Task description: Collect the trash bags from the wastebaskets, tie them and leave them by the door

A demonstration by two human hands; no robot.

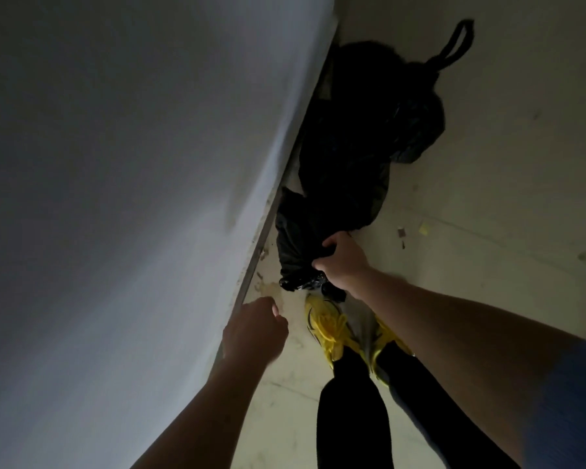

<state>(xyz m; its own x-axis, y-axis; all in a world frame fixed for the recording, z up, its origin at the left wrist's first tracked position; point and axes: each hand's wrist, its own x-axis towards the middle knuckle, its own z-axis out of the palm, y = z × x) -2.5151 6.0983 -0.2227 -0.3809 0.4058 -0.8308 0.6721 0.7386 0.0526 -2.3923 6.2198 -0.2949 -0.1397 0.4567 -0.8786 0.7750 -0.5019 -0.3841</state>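
2 hands: a person's bare arms reach down in dim light toward the foot of a pale wall (pixel 132 164).
Right hand (pixel 344 262): fingers and thumb are bunched round the gathered neck of the nearest trash bag (pixel 298 225), gripping it just above its crumpled, glossy end.
Left hand (pixel 254 328): fingers are loosely curled and hold nothing; the hand is apart from the bag and close to the wall's base.
Nearest trash bag: black, on the floor (pixel 487 214), lying along the wall's lower edge, its gathered end just in front of the yellow shoes (pixel 325 328).
Other bags (pixel 369 113): a dark heap farther along the same wall, touching the nearest trash bag; the gloom hides how many make up the heap.
Loop handle (pixel 457 45): a black drawstring loop extends from the far end of the heap across the floor.
Floor: pale and stained near the wall, with a few small scraps (pixel 423 228) to the right of the bags.
Person: black trousers (pixel 349 418) above the shoes, and a blue sleeve (pixel 572 384) on the right arm.
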